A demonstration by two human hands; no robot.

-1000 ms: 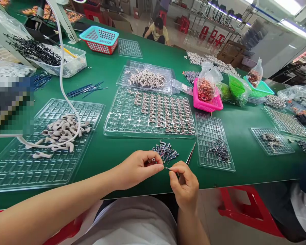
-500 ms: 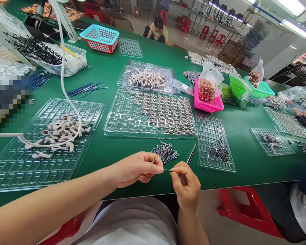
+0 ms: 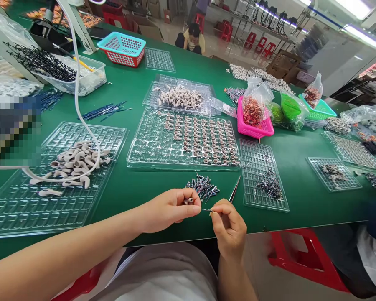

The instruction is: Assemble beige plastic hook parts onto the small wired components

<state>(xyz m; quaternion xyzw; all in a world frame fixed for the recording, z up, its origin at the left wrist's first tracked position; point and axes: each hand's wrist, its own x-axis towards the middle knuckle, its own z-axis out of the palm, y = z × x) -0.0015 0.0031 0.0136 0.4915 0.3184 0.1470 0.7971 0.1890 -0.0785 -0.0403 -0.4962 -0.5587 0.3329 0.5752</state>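
Note:
My left hand (image 3: 174,211) is closed around a beige earbud shell (image 3: 188,201), whose open end shows between the thumb and curled fingers. From its fingertips a thin dark wire-like piece (image 3: 205,210) runs across to my right hand (image 3: 229,228). The right thumb and forefinger pinch the other end of that piece. Metal tweezers (image 3: 235,189) also stick out of my right hand, points away from me. Just beyond both hands lies a heap of small dark circuit strips (image 3: 203,187). Past it, a clear tray (image 3: 150,156) holds earbud shells in rows.
Loose shells (image 3: 78,161) lie on a clear tray at left, under a white cable (image 3: 78,94). Further back are more shells (image 3: 180,97) and a pink basket (image 3: 255,130) with a bag of reddish parts. Another tray (image 3: 249,196) holds dark parts at right.
The earbud shell has turned and sunk lower in my left hand, and its fingers have curled further around it. My right hand keeps its pinch and the tweezers almost unmoved.

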